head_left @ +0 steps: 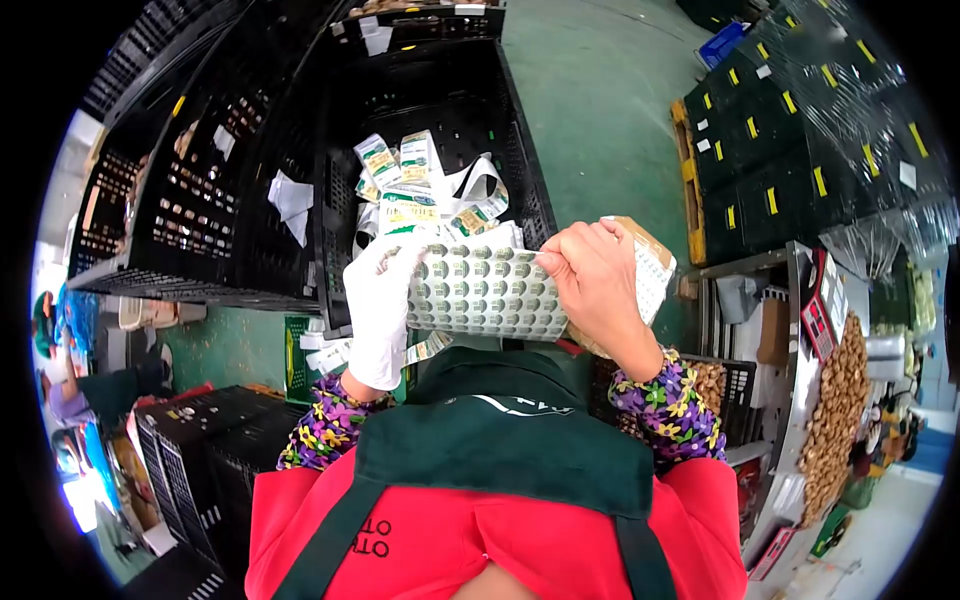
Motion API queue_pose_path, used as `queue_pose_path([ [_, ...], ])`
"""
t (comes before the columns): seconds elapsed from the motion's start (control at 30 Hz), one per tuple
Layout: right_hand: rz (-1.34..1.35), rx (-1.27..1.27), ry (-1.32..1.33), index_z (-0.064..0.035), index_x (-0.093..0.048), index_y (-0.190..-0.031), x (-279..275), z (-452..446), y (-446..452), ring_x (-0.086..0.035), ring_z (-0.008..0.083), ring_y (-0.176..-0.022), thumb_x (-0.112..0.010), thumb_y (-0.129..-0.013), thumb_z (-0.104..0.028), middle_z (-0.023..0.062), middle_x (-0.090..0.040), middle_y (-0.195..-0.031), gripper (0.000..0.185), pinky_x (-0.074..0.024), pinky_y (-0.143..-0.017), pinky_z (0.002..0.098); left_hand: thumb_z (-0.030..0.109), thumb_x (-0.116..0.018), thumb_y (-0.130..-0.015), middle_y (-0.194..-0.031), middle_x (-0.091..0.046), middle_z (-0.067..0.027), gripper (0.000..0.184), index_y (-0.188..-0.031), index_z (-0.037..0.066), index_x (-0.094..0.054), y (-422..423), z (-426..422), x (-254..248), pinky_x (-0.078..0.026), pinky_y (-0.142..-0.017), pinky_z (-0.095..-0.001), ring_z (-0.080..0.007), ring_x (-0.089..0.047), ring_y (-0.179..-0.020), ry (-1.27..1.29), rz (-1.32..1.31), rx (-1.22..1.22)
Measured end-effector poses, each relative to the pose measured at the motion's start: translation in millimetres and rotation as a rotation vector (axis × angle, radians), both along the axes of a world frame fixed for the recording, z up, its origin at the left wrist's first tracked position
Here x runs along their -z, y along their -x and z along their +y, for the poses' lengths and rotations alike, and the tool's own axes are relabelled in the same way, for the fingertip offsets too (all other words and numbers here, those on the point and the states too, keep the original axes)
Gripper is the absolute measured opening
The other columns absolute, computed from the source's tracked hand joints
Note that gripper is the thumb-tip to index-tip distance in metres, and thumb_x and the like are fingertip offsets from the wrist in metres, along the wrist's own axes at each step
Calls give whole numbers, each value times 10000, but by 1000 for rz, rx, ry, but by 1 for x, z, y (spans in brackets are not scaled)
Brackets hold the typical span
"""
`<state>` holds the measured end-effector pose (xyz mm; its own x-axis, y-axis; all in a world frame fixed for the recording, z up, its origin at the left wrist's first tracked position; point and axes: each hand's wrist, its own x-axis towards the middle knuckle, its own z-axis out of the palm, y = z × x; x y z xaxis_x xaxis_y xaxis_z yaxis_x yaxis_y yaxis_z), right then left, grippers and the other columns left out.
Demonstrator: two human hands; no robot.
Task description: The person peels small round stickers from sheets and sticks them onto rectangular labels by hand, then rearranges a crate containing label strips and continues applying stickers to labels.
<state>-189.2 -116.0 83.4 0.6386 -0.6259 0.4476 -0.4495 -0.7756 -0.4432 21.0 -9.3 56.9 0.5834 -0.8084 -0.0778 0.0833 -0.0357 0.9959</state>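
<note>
A pale sheet of round green-and-gold stickers (485, 290) is stretched between my two hands, above the near end of a black plastic crate (530, 150). My left hand (378, 300), in a white glove, grips its left edge. My bare right hand (597, 282) pinches the upper right corner between thumb and fingers. Behind my right hand shows a brown cardboard piece (640, 238) with a white printed side; whether this hand also holds it, I cannot tell. Printed label strips (408, 205), green, white and yellow, lie heaped in the crate, some curled.
Stacked black crates (200, 200) stand left, with more crates (210, 440) at lower left. A film-wrapped crate stack (780, 150) rests on a wooden pallet (688, 190). At right, a metal table holds a brown heap (838, 420) and red-framed scales (822, 305). Another person (110, 400) is far left.
</note>
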Motion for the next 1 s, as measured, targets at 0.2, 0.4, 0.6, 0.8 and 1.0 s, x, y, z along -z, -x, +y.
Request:
queue_pose_path([
  [0.2, 38, -118, 84, -81, -640, -892, -7, -8, -22, -560, 253, -782, -657, -801, -127, 51, -588, -834, 103, -399, -888, 416, 67, -660, -857, -819, -668, -17, 166, -992, -27, -685, 2, 8, 2, -437, -659, -186, -38, -568, -722, -13, 61, -49],
  [0.4, -35, -266, 257, -95, -664, -934, -7, -3, -51, -577, 236, -769, -688, -727, -65, 34, -598, -840, 210, -458, -785, 382, 93, -669, -860, -801, -663, -9, 171, -981, -26, -685, 11, 6, -1, -431, -632, -190, -35, -549, -703, 16, 1, -51],
  [0.6, -20, -203, 484, -127, -649, -907, 2, 6, -54, -552, 145, -738, -644, -711, -90, -20, -552, -819, 200, -406, -895, 407, 99, -658, -863, -778, -653, -3, 154, -961, -17, -687, 7, 4, -3, -424, -617, -195, -32, -539, -691, -2, 20, -47],
  [0.8, -145, -338, 520, -113, -654, -889, 31, -5, -44, -529, 132, -663, -666, -686, -106, -25, -564, -821, 204, -347, -957, 451, 102, -648, -865, -802, -673, -17, 166, -974, -16, -688, 7, -2, 3, -437, -619, -198, -37, -566, -691, -18, 94, -14],
  [1.0, -629, -180, -1188, -52, -535, -922, -21, -13, -58, -481, 20, -721, -559, -952, -137, -38, -519, -829, 93, -455, -732, 228, 134, -676, -850, -846, -701, -48, 169, -954, 5, -712, 3, 6, -1, -475, -715, -230, -85, -618, -775, 23, -99, 107],
])
